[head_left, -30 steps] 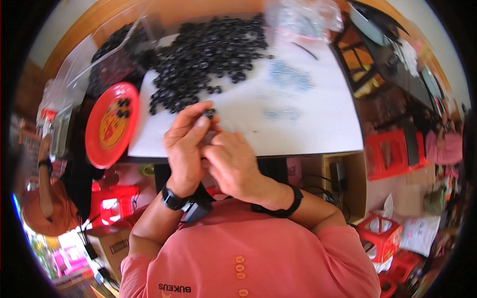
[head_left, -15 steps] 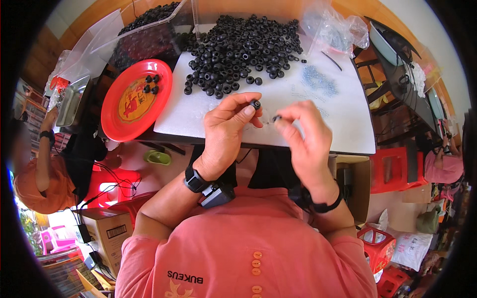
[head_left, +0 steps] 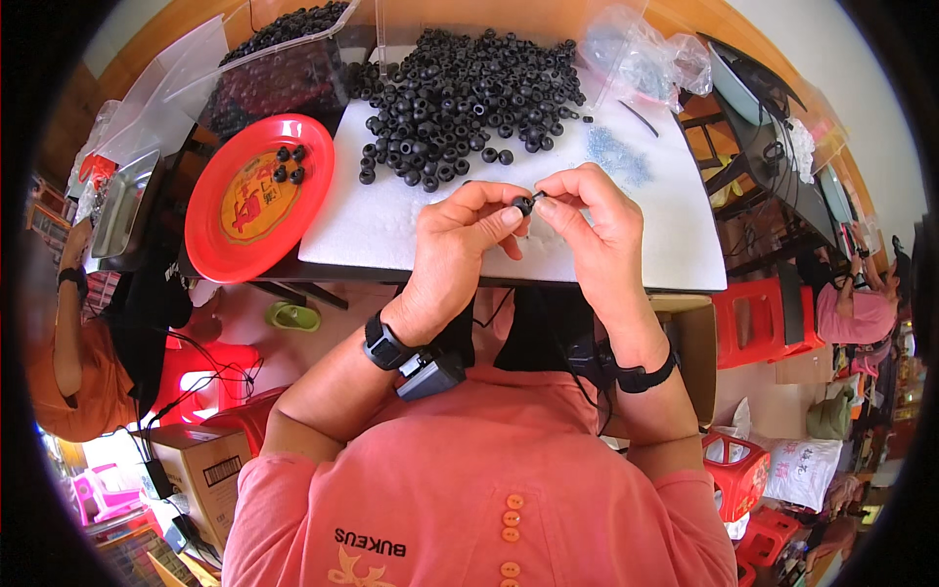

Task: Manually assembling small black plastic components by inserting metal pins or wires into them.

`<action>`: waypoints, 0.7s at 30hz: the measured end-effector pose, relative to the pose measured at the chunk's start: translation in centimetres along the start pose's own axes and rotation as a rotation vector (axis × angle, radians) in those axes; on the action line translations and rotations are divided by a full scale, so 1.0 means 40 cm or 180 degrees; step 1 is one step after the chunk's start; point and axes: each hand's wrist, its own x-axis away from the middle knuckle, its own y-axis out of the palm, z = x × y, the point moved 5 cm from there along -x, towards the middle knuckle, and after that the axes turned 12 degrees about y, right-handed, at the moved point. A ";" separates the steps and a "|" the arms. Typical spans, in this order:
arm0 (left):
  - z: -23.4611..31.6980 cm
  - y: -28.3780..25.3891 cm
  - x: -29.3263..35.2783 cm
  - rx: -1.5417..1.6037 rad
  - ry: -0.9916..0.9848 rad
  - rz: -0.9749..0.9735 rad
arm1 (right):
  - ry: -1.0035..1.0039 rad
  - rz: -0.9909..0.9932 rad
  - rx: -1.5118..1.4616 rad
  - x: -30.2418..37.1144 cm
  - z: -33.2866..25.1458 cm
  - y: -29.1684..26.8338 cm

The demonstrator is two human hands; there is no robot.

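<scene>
Between the thumb and fingers of my left hand point(head_left: 452, 245) is a black round bead point(head_left: 522, 205), held over the near part of a white board point(head_left: 372, 240). My right hand point(head_left: 604, 230) pinches a small dark piece point(head_left: 538, 196) against the bead's right side; its exact kind is too small to make out. Beyond my hands a large heap of black beads point(head_left: 469, 98), many with holes showing, covers the far part of the board. Several black beads point(head_left: 296, 175) lie on a red plate point(head_left: 210, 245) to the left.
Small pale-blue bits point(head_left: 618, 157) and a thin black strip point(head_left: 639, 117) lie on the board's right side. A clear bin point(head_left: 284, 73) of black beads stands far left, a plastic bag point(head_left: 650, 59) far right. Another person's arm point(head_left: 70, 313) is at the left edge.
My right hand has moved in to meet the left, bringing its small dark piece up against the bead. The view has shifted slightly.
</scene>
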 end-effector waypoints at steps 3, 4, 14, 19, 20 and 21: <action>-0.001 0.000 0.006 -0.0028 0.0058 0.0044 | -0.0039 -0.0077 0.0043 -0.001 -0.008 0.008; -0.003 -0.001 0.006 -0.0027 0.0031 0.0021 | -0.0032 -0.0086 0.0040 0.003 -0.010 0.009; -0.011 -0.006 0.003 0.0115 -0.0072 0.0180 | 0.0660 -0.0092 -0.1200 0.023 0.059 0.045; -0.004 0.002 0.002 -0.0091 -0.0098 0.0078 | -0.0261 0.0174 -0.0095 0.034 0.019 0.012; -0.003 0.004 0.002 -0.0111 -0.0123 0.0071 | -0.0344 0.0138 0.0219 0.033 0.013 0.006; -0.002 0.006 0.003 -0.0125 -0.0135 0.0063 | -0.0426 0.0101 0.0532 0.033 0.007 0.005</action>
